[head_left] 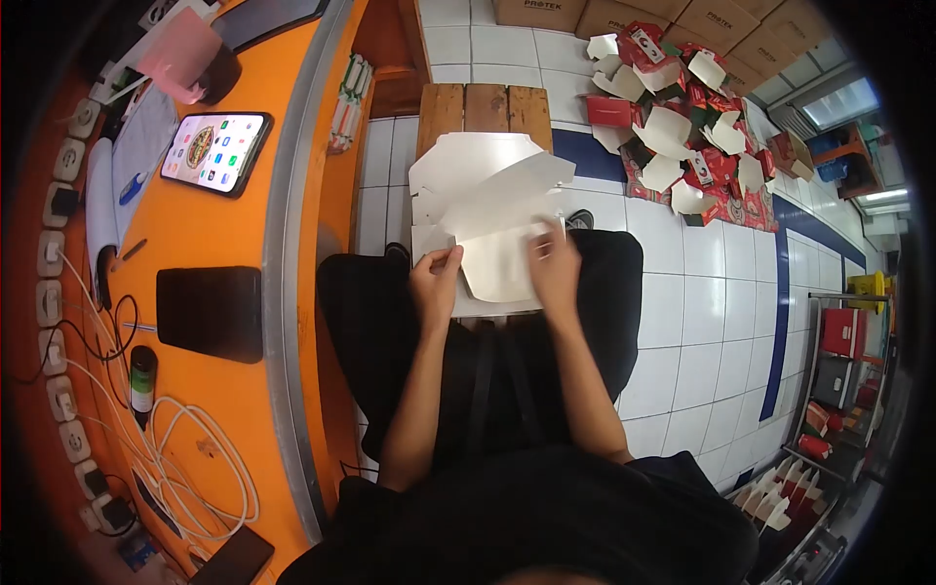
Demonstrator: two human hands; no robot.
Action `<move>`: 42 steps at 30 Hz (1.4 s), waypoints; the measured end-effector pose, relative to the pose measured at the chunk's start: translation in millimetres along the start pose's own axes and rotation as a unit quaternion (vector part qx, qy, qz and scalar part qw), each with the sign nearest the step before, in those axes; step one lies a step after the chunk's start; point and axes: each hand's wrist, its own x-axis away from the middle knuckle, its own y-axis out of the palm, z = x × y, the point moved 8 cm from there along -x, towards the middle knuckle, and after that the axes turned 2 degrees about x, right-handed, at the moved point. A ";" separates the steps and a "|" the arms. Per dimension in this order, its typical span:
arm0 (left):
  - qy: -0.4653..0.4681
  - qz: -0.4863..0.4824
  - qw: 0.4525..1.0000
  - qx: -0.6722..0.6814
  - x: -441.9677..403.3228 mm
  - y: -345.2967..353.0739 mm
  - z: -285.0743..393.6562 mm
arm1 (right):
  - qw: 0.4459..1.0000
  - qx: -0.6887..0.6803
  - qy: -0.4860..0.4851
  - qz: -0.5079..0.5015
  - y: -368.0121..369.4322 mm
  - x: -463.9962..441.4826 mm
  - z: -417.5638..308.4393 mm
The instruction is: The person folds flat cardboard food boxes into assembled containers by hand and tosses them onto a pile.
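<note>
White cardboard sheets point(468, 171), cut with flaps and slots, lie on a wooden bench point(487, 105) in front of my lap. One piece of the white card point(499, 263) is partly lifted and folded above the others. My left hand point(436, 281) pinches its left edge between thumb and fingers. At the right edge of the same card is my right hand point(554, 261), blurred by motion, with its fingers bent. Whether those fingers grip the card cannot be made out.
An orange counter point(219, 229) on the left holds a lit phone point(214, 153), a black device point(210, 314) and white cables point(210, 468). Red and white folded boxes point(682, 136) are heaped on the floor at the upper right, beside brown cartons point(717, 29). Shelves point(838, 390) stand far right.
</note>
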 end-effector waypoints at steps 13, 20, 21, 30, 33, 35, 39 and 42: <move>0.016 0.077 0.979 -0.185 21.7 -26.4 30.3 | 0.996 -0.076 -0.008 0.044 0.8 -99.3 82.3; 0.173 -0.013 0.950 -0.262 61.8 9.6 83.9 | 1.000 -0.001 -0.020 -0.009 -5.8 -73.4 44.8; 0.166 -0.054 0.961 -0.215 64.8 27.9 85.6 | 1.000 0.005 -0.017 -0.007 -11.3 -66.6 32.8; 0.050 -0.194 0.954 -0.225 28.7 93.1 31.8 | 0.995 0.041 -0.037 -0.086 0.3 -29.5 18.4; -0.048 -0.220 0.971 -0.076 28.7 92.7 14.8 | 0.989 -0.031 0.058 -0.135 15.6 -22.9 35.5; -0.065 -0.220 0.972 -0.044 26.2 95.4 6.4 | 0.993 0.012 0.018 -0.116 19.3 -21.2 34.5; -0.095 -0.219 0.971 0.015 21.0 99.3 1.9 | 0.974 0.150 -0.087 -0.146 22.7 -6.8 16.8; -0.036 -0.251 0.967 0.020 24.2 92.7 24.0 | 0.986 0.077 -0.045 -0.139 14.3 -2.5 22.2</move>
